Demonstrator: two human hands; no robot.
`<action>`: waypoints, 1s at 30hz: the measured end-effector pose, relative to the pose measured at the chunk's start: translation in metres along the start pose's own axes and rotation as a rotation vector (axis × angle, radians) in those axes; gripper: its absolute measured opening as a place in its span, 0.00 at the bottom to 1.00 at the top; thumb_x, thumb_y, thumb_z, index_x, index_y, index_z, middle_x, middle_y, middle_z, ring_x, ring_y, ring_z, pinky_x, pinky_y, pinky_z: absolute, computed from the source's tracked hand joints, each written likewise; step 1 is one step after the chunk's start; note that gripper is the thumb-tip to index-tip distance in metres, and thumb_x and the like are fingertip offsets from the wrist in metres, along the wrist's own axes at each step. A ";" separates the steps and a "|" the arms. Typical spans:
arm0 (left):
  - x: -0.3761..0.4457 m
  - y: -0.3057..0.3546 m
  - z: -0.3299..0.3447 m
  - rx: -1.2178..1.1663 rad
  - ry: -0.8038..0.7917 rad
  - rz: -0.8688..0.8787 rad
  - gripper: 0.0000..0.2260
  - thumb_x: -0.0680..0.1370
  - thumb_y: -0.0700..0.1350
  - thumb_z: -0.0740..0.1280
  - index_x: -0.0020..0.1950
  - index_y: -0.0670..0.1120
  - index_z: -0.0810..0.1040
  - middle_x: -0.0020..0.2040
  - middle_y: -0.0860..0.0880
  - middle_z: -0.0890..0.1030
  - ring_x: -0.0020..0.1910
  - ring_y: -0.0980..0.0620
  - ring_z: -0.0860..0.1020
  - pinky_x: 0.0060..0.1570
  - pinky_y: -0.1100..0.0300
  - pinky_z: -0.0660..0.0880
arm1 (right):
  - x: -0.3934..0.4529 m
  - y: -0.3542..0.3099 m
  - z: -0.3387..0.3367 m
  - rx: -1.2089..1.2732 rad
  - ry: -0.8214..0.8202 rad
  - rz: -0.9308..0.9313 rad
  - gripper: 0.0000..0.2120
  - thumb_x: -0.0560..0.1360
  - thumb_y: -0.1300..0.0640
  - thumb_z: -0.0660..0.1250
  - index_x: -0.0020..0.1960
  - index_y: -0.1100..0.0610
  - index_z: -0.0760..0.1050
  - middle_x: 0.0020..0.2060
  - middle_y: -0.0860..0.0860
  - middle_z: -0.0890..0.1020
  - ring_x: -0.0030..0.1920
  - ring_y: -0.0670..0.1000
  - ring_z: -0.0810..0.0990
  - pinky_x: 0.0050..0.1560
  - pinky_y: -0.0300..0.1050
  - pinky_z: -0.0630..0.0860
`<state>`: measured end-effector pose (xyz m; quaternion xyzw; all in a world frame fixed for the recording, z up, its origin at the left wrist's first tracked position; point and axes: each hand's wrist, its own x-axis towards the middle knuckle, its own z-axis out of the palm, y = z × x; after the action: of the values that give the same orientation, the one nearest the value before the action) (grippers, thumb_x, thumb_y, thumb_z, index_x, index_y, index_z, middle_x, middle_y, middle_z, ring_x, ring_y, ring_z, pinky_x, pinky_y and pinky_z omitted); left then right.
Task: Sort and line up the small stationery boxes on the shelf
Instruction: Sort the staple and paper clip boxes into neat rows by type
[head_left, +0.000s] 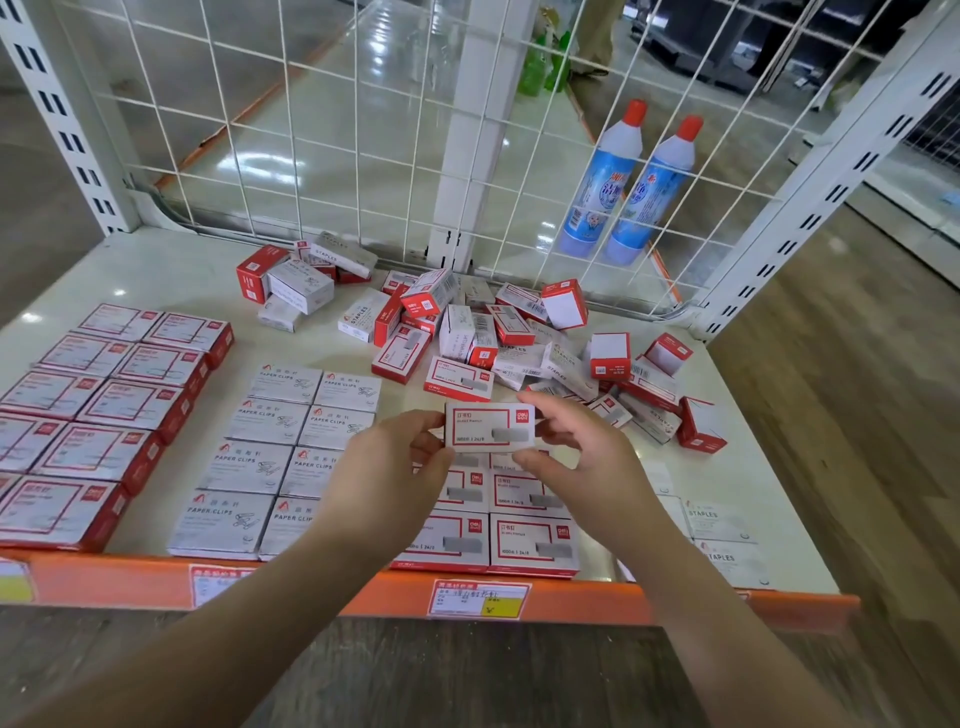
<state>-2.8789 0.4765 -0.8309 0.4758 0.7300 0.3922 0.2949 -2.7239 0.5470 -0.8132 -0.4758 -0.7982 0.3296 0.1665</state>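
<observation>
Head view, looking forward and down over a shelf (218, 270).

One wide-angle camera sits above and close behind both hands (395, 467), facing the wire back panel (322, 130); the shelf's orange front edge (363, 587) crosses low, and straight lines bow towards the borders.

A white wire-grid panel (332, 130) is backed by glossy pale floor (374, 62); wood-grain flooring (857, 415) is seen at right.

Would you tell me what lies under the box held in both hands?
Under the held box lie red-bordered boxes in two columns on the shelf. The box, left hand and right hand cover the rearmost ones.
</observation>
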 end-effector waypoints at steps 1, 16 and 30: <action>0.001 0.000 0.000 -0.004 0.009 0.008 0.14 0.78 0.43 0.64 0.63 0.48 0.74 0.43 0.59 0.75 0.46 0.57 0.77 0.46 0.64 0.77 | 0.001 0.001 -0.001 0.004 0.002 0.008 0.21 0.75 0.54 0.65 0.61 0.35 0.63 0.50 0.31 0.67 0.47 0.33 0.68 0.44 0.27 0.63; 0.010 -0.009 -0.004 0.204 0.057 0.062 0.19 0.79 0.43 0.60 0.70 0.48 0.68 0.65 0.51 0.74 0.61 0.53 0.73 0.59 0.59 0.71 | 0.022 0.011 -0.005 -0.047 0.016 0.022 0.20 0.73 0.55 0.68 0.64 0.46 0.72 0.54 0.38 0.77 0.54 0.41 0.75 0.57 0.41 0.71; 0.013 -0.016 0.004 0.340 -0.058 0.084 0.13 0.80 0.47 0.57 0.64 0.51 0.70 0.61 0.54 0.74 0.54 0.57 0.73 0.48 0.66 0.72 | 0.054 0.010 0.017 -0.186 -0.106 0.049 0.22 0.74 0.49 0.67 0.67 0.48 0.70 0.61 0.44 0.76 0.61 0.45 0.74 0.61 0.46 0.72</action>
<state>-2.8884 0.4858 -0.8476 0.5599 0.7565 0.2610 0.2148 -2.7542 0.5907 -0.8351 -0.4905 -0.8212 0.2826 0.0712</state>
